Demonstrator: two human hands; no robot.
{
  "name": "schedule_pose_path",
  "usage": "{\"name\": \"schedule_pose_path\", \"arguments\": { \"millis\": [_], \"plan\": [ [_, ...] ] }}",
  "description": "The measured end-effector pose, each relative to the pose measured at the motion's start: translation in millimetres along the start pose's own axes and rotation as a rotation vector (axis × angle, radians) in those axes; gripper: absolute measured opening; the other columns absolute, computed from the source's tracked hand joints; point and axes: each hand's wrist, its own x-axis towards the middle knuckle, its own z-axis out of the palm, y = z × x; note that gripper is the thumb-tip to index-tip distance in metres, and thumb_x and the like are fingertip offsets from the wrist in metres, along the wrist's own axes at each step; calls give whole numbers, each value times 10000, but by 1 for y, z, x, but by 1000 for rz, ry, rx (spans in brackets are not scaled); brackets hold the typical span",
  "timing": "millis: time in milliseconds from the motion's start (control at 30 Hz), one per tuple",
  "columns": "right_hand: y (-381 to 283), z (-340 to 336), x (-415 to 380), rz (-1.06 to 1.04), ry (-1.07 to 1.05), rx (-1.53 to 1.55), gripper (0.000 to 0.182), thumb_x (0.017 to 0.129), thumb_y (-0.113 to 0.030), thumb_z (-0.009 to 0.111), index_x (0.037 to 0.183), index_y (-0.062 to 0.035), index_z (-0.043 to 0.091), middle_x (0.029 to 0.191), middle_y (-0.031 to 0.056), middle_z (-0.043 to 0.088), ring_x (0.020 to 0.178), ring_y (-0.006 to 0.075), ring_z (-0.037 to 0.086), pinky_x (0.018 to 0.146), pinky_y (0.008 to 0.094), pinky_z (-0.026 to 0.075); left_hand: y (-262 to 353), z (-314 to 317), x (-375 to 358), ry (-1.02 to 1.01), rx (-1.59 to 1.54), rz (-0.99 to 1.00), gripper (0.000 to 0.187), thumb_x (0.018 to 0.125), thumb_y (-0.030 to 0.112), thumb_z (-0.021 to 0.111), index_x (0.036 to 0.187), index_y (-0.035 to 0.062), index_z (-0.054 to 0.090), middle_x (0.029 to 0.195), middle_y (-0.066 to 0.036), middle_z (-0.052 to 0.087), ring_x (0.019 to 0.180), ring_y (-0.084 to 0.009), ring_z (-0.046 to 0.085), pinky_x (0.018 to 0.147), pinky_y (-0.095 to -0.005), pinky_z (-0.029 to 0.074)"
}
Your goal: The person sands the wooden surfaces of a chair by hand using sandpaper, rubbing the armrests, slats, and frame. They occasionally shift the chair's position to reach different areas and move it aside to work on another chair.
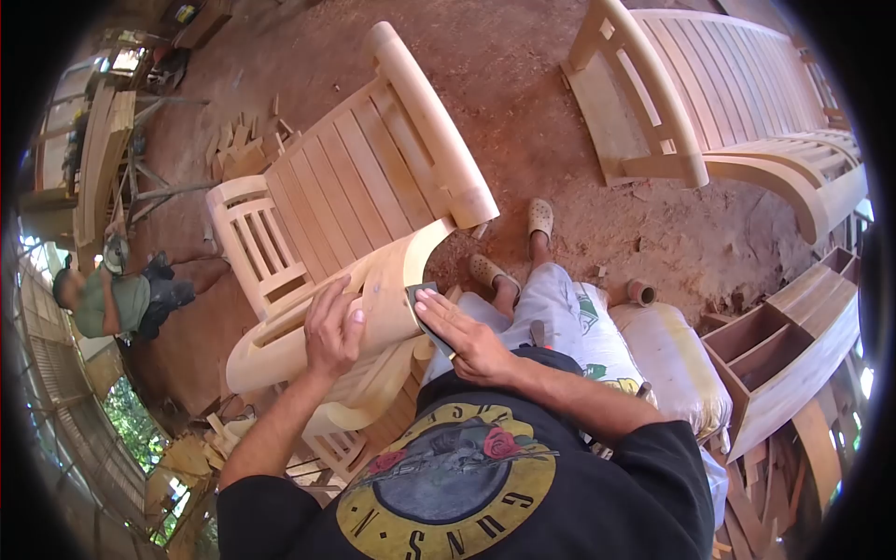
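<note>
An unfinished wooden slatted chair lies in front of me, with a wide curved rail on the side nearest my body. My left hand rests on that rail with fingers apart, holding nothing. In my right hand is a dark sheet of sandpaper, pressed flat against the rail's rounded end. The fingers lie over the sheet, and its underside is hidden.
Behind on the right stands a slatted wooden bench. White sacks lie beside my legs, near a wooden shelf unit. At left, a person in a green shirt works with a tool. Wood scraps lie on the dirt floor.
</note>
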Motion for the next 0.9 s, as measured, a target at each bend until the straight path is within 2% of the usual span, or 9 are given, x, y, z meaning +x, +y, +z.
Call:
{"name": "schedule_pose_path", "arguments": {
  "millis": [67,200,367,433,567,700,733,867,900],
  "plan": [
    [14,4,3,-11,66,-36,847,747,153,520,1571,-5,410,1583,260,448,1502,399,403,1244,459,356,0,0,4,-18,10,50,433,965,323,584,1162,-50,680,1346,-268,635,1246,-462,589,1091,-521,438],
    [74,30,32,128,165,-54,834,753,151,513,1567,8,401,1575,275,445,1493,411,406,1242,457,356,2,-3,3,-64,52,151,672,898,527,677,1225,-58,630,1304,-261,638,1248,-488,573,1090,-541,432],
    [-18,5,-11,-5,44,22,812,770,123,557,1562,30,406,1587,268,437,1508,459,372,1257,515,309,3,-3,7,-103,109,194,903,761,684,780,1262,-47,604,1261,-258,640,1254,-503,564,1093,-554,430],
    [1,11,-10,-95,70,-6,810,771,115,558,1562,36,404,1591,264,435,1504,442,385,1257,509,310,3,-2,5,-114,123,182,901,750,668,799,1262,-47,604,1266,-275,634,1259,-504,561,1094,-556,431],
    [69,27,25,59,169,-121,842,728,127,528,1556,48,394,1578,278,441,1487,440,406,1246,487,340,3,-1,3,-113,130,151,961,776,732,745,1263,-81,584,1286,-359,596,1273,-522,553,1089,-562,442],
    [10,15,-8,-15,87,-51,833,749,123,539,1566,43,396,1604,276,414,1506,426,391,1249,490,326,1,-1,1,-117,141,147,972,770,744,743,1256,-82,584,1291,-382,587,1265,-527,562,1092,-556,442],
    [-5,8,-18,-72,48,-10,824,762,107,570,1564,46,392,1603,265,423,1515,424,379,1247,526,312,1,-1,2,-112,138,150,972,770,747,742,1253,-82,586,1290,-380,589,1262,-527,564,1090,-554,444],
    [20,14,-8,-98,77,-59,813,771,91,593,1559,44,400,1593,272,430,1511,435,380,1240,527,327,1,0,3,-107,148,153,964,775,751,735,1241,-82,596,1289,-380,592,1251,-529,571,1081,-551,454],
    [36,22,3,-59,121,-89,819,752,123,533,1559,41,412,1603,278,415,1521,435,366,1250,492,322,2,0,5,-103,144,154,964,778,754,731,1240,-82,597,1288,-380,592,1251,-529,571,1080,-552,455]
  ]
}}
